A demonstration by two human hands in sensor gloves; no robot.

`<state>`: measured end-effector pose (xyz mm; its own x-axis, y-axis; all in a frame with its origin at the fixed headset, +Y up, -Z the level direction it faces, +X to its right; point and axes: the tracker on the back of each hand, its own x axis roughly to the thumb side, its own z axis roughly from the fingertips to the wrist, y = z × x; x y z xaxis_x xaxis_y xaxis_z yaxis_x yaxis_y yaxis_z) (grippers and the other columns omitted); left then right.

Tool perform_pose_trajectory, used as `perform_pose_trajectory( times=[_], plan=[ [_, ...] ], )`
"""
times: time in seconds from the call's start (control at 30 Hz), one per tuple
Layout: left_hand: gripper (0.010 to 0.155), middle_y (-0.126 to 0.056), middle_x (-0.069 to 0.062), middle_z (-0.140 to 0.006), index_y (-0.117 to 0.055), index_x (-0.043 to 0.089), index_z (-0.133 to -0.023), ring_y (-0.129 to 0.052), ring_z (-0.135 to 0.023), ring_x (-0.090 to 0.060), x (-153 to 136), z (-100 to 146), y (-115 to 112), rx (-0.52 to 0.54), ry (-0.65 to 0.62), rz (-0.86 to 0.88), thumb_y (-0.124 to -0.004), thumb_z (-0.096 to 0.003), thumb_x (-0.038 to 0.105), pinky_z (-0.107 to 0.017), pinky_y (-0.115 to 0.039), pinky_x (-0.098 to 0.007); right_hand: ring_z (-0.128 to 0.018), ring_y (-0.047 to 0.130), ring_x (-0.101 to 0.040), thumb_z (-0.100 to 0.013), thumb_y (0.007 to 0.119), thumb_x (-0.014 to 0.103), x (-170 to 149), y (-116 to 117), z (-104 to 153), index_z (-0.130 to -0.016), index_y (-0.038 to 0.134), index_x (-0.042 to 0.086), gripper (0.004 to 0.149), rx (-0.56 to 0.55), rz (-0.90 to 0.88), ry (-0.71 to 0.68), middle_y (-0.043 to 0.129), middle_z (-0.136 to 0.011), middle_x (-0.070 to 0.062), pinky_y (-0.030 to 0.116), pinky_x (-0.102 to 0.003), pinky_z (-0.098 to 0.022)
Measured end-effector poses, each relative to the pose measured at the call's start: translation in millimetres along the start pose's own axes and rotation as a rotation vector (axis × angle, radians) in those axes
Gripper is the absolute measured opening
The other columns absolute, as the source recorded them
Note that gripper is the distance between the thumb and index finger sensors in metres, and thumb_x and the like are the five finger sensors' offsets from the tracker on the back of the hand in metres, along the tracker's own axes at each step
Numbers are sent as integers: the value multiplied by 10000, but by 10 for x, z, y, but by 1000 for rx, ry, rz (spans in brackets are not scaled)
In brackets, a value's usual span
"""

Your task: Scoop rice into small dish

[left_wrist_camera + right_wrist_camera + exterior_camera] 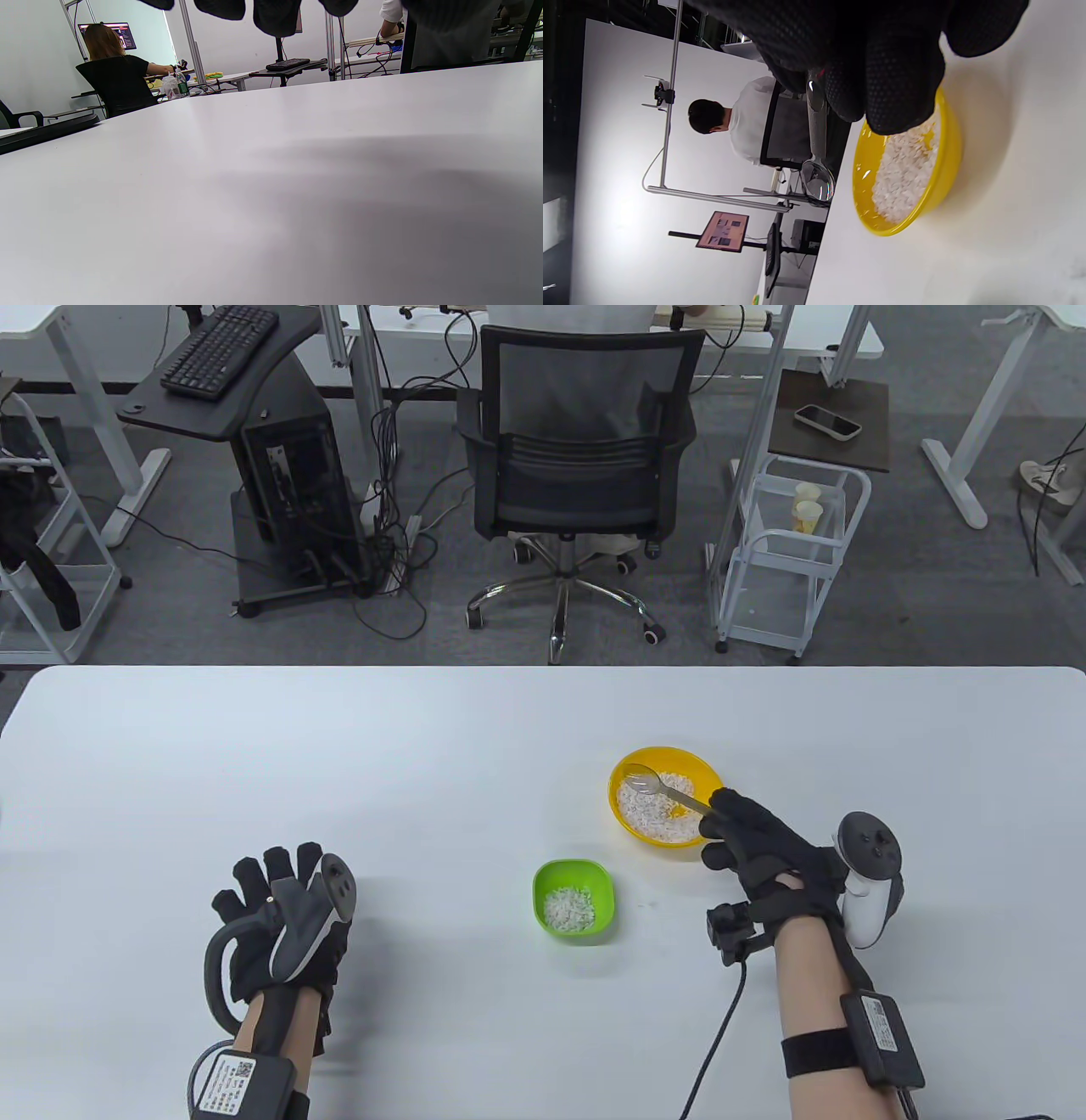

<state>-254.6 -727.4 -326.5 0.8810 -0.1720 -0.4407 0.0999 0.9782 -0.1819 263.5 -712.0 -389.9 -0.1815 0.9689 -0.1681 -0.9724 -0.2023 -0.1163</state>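
Grey carpet, black mesh chair (581, 445), white desks, perhaps a computer tower (293, 483).

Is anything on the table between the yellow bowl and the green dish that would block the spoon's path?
Nothing visible: bare table separates yellow bowl from green dish. The right hand holds the spoon over the bowl.

White table (339, 780): bare surface across the upper and left of the tabletop in the table view; left hand (284, 920) lies at lower left, well apart from the dishes; green dish (574, 899) sits at lower centre, yellow bowl (666, 806) just above and to its right, a narrow bare strip between them; right hand (759, 857) closes the bowl's lower-right side, its spoon (657, 786) slanting over the bowl; open table lies left of both dishes.
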Motion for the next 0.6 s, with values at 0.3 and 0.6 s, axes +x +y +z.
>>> perform_pose_trajectory(
  times=[0.3, 0.6],
  plan=[
    [723, -440, 80, -1265, -352, 440, -1106, -387, -1193, -276, -11, -11, -4, -2, -5, 0, -619, -465, 645, -852, -407, -590, -628, 923, -478, -579, 704, 106, -62, -5, -21, -1028, 711, 73, 450, -219, 407, 22, 855, -917, -288, 570, -720, -624],
    [724, -439, 79, -1265, -352, 440, -1106, -388, -1193, -274, -5, -13, -4, -2, -7, 5, -619, -465, 646, -852, -407, -589, -613, 939, -471, -577, 704, 124, -194, 149, -70, -1029, 703, 86, 454, -193, 459, 31, 864, -922, -272, 600, -707, -610]
  ],
)
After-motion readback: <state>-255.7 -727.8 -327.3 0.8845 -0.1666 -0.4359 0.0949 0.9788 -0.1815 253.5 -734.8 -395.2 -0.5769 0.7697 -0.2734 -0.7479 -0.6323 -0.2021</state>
